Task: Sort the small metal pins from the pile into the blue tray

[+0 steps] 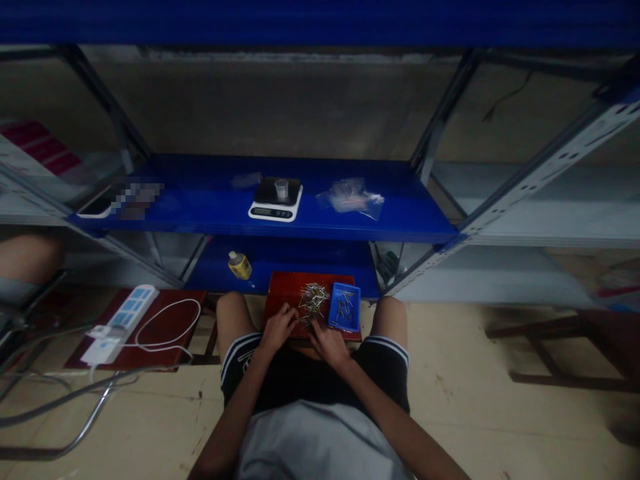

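Observation:
A pile of thin metal screws or pins [313, 298] lies on a red wooden stool [283, 287] between my knees. Right of the pile, a blue tray [345, 325] holds several more of the metal pieces. My left hand [280, 328] is at the pile's lower left, its fingers bent together over the stool; what they pinch is too small to make out. Just below the pile is my right hand [327, 341], near the tray's left side, with its fingertips close to the metal pieces and partly hidden.
On the blue shelf [200, 200] stand a scale [273, 212] with a small clear cup [281, 189] and plastic bags [353, 198]. A yellow bottle [240, 265] is below. A power strip [120, 327] with cables lies left, near another person's knee [30, 259].

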Available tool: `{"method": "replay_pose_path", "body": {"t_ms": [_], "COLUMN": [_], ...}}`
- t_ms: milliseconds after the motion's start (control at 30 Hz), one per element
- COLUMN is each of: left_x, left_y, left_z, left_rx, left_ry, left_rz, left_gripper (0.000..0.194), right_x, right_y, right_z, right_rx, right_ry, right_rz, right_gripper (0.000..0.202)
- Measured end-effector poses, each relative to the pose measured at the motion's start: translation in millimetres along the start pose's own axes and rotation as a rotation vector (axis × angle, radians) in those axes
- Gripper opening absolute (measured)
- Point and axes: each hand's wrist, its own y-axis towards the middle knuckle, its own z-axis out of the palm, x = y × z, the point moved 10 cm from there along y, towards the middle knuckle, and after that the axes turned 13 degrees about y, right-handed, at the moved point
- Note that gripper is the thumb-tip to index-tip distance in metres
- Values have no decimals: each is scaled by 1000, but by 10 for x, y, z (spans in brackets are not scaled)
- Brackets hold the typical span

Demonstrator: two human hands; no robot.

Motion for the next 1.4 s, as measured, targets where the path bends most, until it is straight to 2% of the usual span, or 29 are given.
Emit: {"method": "replay_pose_path", "body": {"t_ms": [167,333,533,700,867,1167,1300,1400], "left_x": [-33,-69,-71,-112,-157,69,193,270], "left_y": [-3,-15,-25,-31,-44,-158,-214,-259], "left_z": [-21,-61,-56,-25,-10,-102,-158,-235], "left_rx": [24,9,3,8,59,11,-58,-154], "left_ry": [29,27,3,33,93,41,-55,-138], "left_rz": [-5,5,1,20,30,-80,-117,-140], "left_gripper": [11,11,10,10,14,15,15,16], "right_x": [-11,-38,-43,-71,-61,-35,-27,-22], "right_y": [39,72,163,234,281,211,224,242], "right_z": [28,37,97,169,172,110,122,125], "right_rx": [12,-31,-73,-54,-66,-95,-98,-99], "right_ry": [45,89,112,96,91,117,110,91], "right_rz": [17,-15,-67,-49,-64,-33,-37,-41], "right_gripper": [38,33,31,29,26,31,31,32]}}
